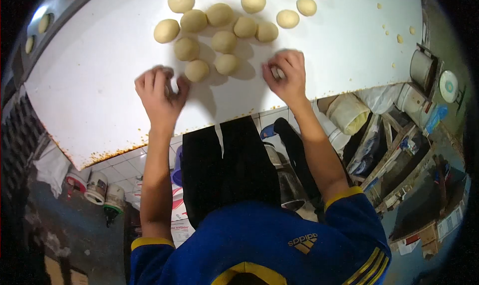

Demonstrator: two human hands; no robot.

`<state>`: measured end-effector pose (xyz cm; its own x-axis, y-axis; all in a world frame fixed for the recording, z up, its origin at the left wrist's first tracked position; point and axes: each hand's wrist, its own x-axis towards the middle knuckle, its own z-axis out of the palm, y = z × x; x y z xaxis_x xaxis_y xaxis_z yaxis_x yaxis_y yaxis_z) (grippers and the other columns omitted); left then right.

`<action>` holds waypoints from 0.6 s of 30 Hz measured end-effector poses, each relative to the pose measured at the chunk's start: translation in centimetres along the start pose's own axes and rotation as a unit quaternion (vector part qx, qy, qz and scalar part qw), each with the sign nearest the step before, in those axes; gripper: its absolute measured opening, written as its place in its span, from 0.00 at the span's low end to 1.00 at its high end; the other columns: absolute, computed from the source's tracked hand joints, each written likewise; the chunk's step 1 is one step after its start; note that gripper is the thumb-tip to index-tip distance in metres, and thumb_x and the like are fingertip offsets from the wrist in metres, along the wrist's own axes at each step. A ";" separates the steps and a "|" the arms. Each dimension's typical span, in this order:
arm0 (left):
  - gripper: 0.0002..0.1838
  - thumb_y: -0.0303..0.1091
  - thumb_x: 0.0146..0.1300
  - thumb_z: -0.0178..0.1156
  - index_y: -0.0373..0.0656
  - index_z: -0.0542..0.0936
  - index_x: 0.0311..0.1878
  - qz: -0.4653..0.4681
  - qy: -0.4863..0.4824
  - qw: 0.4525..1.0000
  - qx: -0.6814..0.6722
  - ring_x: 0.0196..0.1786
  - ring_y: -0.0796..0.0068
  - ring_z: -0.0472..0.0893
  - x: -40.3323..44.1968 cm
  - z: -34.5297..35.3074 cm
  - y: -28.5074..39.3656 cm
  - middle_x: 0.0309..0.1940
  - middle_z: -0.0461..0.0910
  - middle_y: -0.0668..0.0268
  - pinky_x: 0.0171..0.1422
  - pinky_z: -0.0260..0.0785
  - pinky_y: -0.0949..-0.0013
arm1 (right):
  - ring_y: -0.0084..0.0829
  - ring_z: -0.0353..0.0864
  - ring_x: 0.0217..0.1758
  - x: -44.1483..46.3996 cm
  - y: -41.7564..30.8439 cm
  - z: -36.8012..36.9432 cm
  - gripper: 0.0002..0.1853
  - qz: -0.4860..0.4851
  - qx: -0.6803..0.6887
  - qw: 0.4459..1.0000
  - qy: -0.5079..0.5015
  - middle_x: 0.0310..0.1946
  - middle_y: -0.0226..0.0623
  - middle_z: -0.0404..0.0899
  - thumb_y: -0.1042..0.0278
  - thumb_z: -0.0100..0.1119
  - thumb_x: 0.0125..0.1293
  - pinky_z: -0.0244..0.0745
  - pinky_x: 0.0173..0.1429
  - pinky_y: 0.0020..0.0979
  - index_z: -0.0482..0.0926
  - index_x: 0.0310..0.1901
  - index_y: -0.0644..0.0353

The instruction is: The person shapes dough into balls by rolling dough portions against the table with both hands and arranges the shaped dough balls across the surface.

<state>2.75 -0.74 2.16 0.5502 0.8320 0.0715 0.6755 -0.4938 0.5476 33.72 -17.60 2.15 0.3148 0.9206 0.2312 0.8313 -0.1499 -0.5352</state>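
My left hand (162, 88) is over the table near its front edge, fingers curved and thumb held apart from them. Just to its right sits a round dough ball (197, 71), with no contact that I can make out. Farther right, my right hand (287, 75) curls in a similar way, leaving a pale gap between thumb and fingers; no dough shows in it. Another dough ball (227, 64) lies to its left, apart from the hand. Several more pale dough balls (219, 14) are grouped beyond both hands. The undersides of the hands are hidden.
The white table (349, 40) has a rusty, chipped front edge. A metal tray (60, 15) with dough pieces stands at the far left. Dough crumbs (399, 38) dot the right side. Below are buckets (349, 114) and wooden racks (389, 150) at right, and more containers (96, 188) at left.
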 end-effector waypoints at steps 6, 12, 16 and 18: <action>0.27 0.26 0.63 0.78 0.44 0.87 0.67 -0.071 -0.135 0.988 -0.036 0.64 0.50 0.82 -0.6 -6.5 0.3 0.66 0.81 0.52 0.71 0.78 0.49 | 0.47 0.82 0.66 0.6 0.4 -7.0 0.24 0.064 0.025 0.988 -0.141 0.64 0.40 0.81 0.69 0.84 0.62 0.83 0.65 0.45 0.91 0.61 0.52; 0.25 0.25 0.65 0.79 0.39 0.85 0.65 -0.082 -0.213 0.970 -0.084 0.50 0.54 0.88 10.0 -11.9 1.4 0.54 0.87 0.57 0.60 0.82 0.58 | 0.51 0.88 0.59 11.0 -0.2 -10.9 0.26 0.162 0.139 0.878 -0.429 0.55 0.43 0.82 0.74 0.79 0.63 0.87 0.65 0.46 0.89 0.64 0.57; 0.23 0.28 0.68 0.79 0.39 0.85 0.64 -0.053 -0.070 0.988 -0.126 0.53 0.53 0.88 16.8 -8.0 1.7 0.56 0.87 0.54 0.59 0.83 0.57 | 0.49 0.89 0.61 19.9 -4.6 -8.3 0.24 0.081 0.205 0.920 -0.324 0.58 0.43 0.86 0.71 0.80 0.67 0.88 0.62 0.45 0.89 0.65 0.57; 0.24 0.29 0.69 0.79 0.40 0.84 0.66 -0.068 -0.074 0.990 -0.096 0.55 0.52 0.88 17.4 -5.4 0.6 0.58 0.86 0.54 0.59 0.84 0.56 | 0.48 0.90 0.60 23.7 -5.5 -3.8 0.24 -0.039 0.195 0.950 -0.242 0.58 0.41 0.87 0.69 0.80 0.68 0.88 0.63 0.44 0.89 0.65 0.56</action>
<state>10.09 14.84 8.24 0.5367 0.8339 -0.1290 0.6506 -0.3116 0.6926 38.31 3.69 13.63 -0.0664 0.9956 -0.0667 0.5806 -0.0158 -0.8140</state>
